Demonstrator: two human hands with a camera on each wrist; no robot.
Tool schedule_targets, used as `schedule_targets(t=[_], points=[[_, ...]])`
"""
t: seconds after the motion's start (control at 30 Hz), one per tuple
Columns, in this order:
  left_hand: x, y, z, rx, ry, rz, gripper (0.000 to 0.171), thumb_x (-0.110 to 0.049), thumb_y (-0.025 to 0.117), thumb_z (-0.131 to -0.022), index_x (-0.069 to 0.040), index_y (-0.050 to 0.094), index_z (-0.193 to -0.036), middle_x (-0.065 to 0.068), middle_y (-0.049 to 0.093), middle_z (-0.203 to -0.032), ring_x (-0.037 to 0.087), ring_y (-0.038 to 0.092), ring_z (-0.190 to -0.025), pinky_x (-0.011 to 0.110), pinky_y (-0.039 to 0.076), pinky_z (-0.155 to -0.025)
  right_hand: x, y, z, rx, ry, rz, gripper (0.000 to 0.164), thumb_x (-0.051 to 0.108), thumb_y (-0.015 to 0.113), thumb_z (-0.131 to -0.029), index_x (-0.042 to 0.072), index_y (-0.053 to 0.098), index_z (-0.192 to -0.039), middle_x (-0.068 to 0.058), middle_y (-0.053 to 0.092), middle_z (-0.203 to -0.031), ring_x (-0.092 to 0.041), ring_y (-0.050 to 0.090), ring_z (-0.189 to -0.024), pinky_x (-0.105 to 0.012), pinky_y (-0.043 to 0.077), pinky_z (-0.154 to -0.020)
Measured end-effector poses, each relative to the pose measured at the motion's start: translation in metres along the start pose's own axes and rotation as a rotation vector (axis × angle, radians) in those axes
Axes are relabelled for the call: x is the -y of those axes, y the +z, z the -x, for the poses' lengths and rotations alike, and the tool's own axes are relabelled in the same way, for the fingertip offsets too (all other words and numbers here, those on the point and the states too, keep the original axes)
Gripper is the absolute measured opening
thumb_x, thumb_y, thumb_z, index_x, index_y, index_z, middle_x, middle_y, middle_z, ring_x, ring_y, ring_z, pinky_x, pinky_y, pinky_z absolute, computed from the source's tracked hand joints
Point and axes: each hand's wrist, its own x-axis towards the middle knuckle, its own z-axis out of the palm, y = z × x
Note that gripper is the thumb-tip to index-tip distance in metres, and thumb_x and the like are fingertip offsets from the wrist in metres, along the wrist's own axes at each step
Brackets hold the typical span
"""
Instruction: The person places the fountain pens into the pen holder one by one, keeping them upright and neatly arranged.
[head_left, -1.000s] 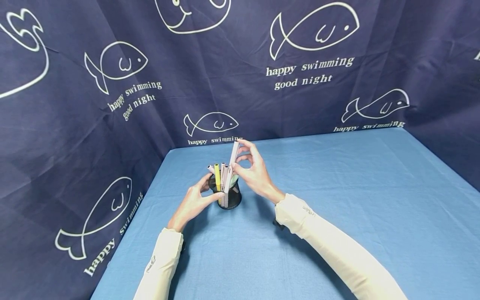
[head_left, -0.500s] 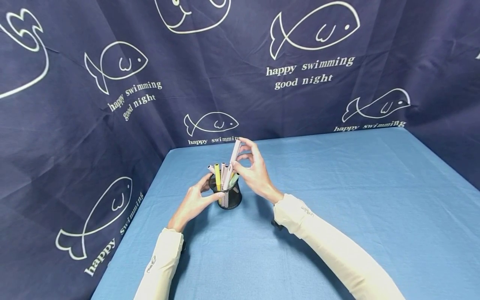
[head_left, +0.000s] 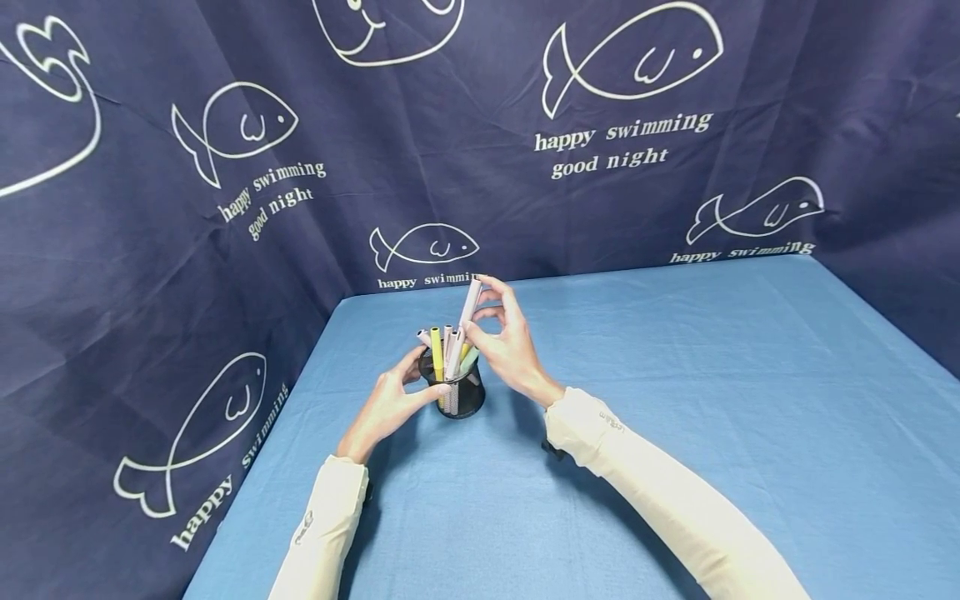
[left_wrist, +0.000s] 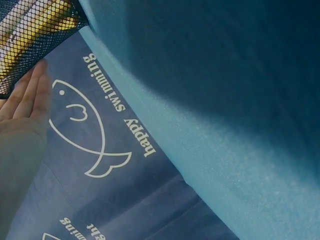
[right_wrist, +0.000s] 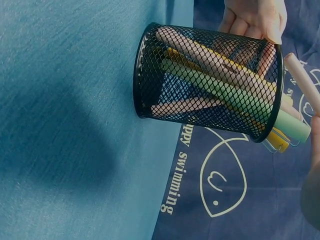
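In the head view, a black mesh pen holder (head_left: 467,398) stands upright on the blue cloth. My left hand (head_left: 386,408) grips it from the left, with the thumb at the near side of the rim and the fingers round the far side. A pale pink marker (head_left: 470,302) slants above the holder, pinched by my right hand (head_left: 517,346) between thumb and fingers. The right wrist view has the lower end of this marker (right_wrist: 302,80) just beyond the rim. Inside the holder lean a yellow marker (head_left: 437,350), a green marker (right_wrist: 292,127) and several pale pink ones.
Blue cloth (head_left: 600,467) covers the table and extends far to the right of the hands. Behind and at the left hangs a dark blue curtain (head_left: 480,175) with white fish prints. Metal clips (right_wrist: 282,145) show at the holder's rim in the right wrist view.
My right hand has raised the pink marker slightly and shifted it a little to the right, so more of the green marker shows. My left hand stays on the pen holder.
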Motion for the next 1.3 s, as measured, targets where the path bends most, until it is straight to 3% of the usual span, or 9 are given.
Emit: schedule_targets(t=[0.23, 0.47, 0.67, 0.83, 1.07, 1.3], points=[[0.001, -0.001, 0.0, 0.003, -0.002, 0.007, 0.085, -0.041, 0.083, -0.09, -0.012, 0.042, -0.158, 0.013, 0.063, -0.14, 0.037, 0.061, -0.125, 0.058, 0.046, -0.104, -0.002, -0.001, -0.001, 0.023, -0.018, 0.018, 0.067, -0.01, 0.068, -0.092, 0.007, 0.043, -0.152, -0.02, 0.052, -0.125, -0.033, 0.062, -0.101, -0.031, 0.06, -0.066], [-0.001, -0.001, 0.0, 0.004, -0.016, 0.009, 0.085, -0.041, 0.083, -0.089, -0.012, 0.043, -0.158, 0.014, 0.065, -0.136, 0.037, 0.061, -0.125, 0.057, 0.046, -0.105, 0.035, 0.003, 0.002, 0.036, 0.004, 0.034, 0.064, -0.017, 0.064, -0.091, -0.009, 0.04, -0.149, -0.031, 0.05, -0.124, -0.045, 0.06, -0.101, -0.028, 0.058, -0.068], [0.0, -0.001, 0.0, 0.003, -0.012, 0.007, 0.087, -0.044, 0.083, -0.089, -0.012, 0.042, -0.158, 0.014, 0.063, -0.139, 0.036, 0.061, -0.125, 0.057, 0.047, -0.104, 0.035, 0.005, 0.002, 0.037, 0.02, 0.045, 0.065, -0.016, 0.065, -0.091, -0.005, 0.041, -0.15, -0.028, 0.051, -0.125, -0.044, 0.06, -0.103, -0.037, 0.061, -0.073], [0.002, -0.001, -0.001, 0.002, -0.006, 0.0, 0.088, -0.045, 0.083, -0.088, -0.012, 0.042, -0.158, 0.012, 0.062, -0.141, 0.035, 0.062, -0.125, 0.056, 0.047, -0.104, 0.028, 0.007, 0.001, 0.045, 0.024, 0.056, 0.065, -0.015, 0.065, -0.091, -0.005, 0.041, -0.15, -0.028, 0.05, -0.125, -0.043, 0.06, -0.104, -0.04, 0.061, -0.074], [0.002, -0.001, -0.001, 0.002, 0.006, 0.011, 0.085, -0.042, 0.083, -0.089, -0.012, 0.042, -0.158, 0.013, 0.064, -0.139, 0.036, 0.062, -0.124, 0.057, 0.046, -0.105, -0.002, 0.006, -0.002, 0.06, -0.025, 0.056, 0.07, -0.014, 0.068, -0.092, 0.003, 0.041, -0.154, -0.026, 0.05, -0.129, -0.038, 0.059, -0.103, -0.042, 0.062, -0.074], [0.003, -0.001, -0.002, 0.004, -0.002, 0.01, 0.085, -0.043, 0.082, -0.089, -0.012, 0.042, -0.158, 0.012, 0.065, -0.138, 0.035, 0.062, -0.124, 0.056, 0.047, -0.105, -0.007, 0.004, -0.001, 0.075, -0.05, 0.037, 0.068, -0.011, 0.07, -0.092, 0.006, 0.044, -0.152, -0.02, 0.051, -0.127, -0.032, 0.059, -0.104, -0.038, 0.062, -0.075]])
